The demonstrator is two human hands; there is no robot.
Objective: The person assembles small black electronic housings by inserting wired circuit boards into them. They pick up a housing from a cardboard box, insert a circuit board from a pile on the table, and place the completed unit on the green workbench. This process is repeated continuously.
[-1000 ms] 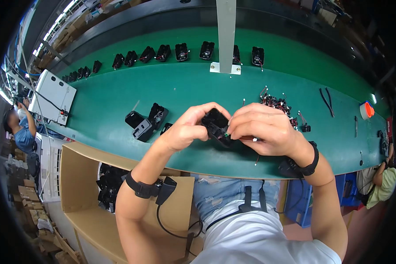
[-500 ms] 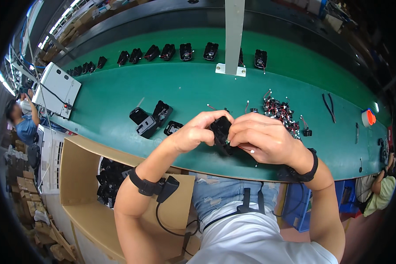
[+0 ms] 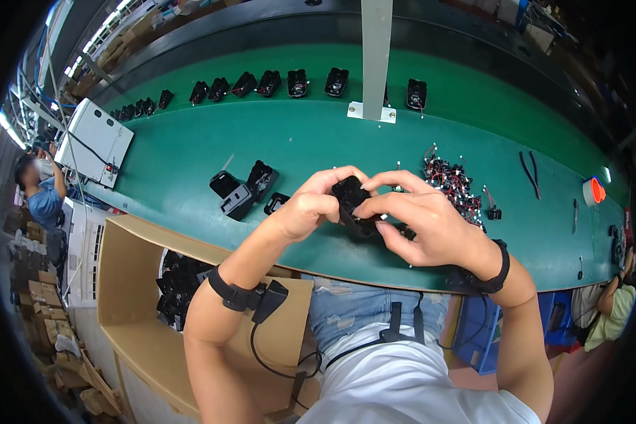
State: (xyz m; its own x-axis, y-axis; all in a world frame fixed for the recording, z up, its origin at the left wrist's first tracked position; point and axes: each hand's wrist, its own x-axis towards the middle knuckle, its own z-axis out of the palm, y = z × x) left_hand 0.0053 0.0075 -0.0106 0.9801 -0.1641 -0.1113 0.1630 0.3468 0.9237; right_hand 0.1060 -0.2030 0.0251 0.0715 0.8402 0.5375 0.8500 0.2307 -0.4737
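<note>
Above the near edge of the table, my left hand (image 3: 315, 206) is closed around a black plastic housing (image 3: 349, 196), its open, hollow side facing up. My right hand (image 3: 420, 215) meets the housing from the other side, fingers curled over its rim and one fingertip at its inside. A small white connector (image 3: 384, 217) shows by the right thumb; its wire is mostly hidden. Just left of my hands lie an opened black-and-grey casing (image 3: 242, 198) and a smaller black frame piece (image 3: 276, 203). To the right is a pile of small black parts with red and black wires (image 3: 451, 177).
Several housings (image 3: 268, 83) line the far green strip, behind a metal post (image 3: 376, 63). Pliers (image 3: 529, 174) and an orange-and-white roll (image 3: 593, 191) lie right. A white machine (image 3: 95, 145) stands left. Below it, a cardboard box (image 3: 131, 283) holds black parts. Other people sit at both sides.
The right fingers have loosened from a pinch at the wire and spread over the housing, thumb now apart. The housing has tilted slightly, showing more of its inside.
</note>
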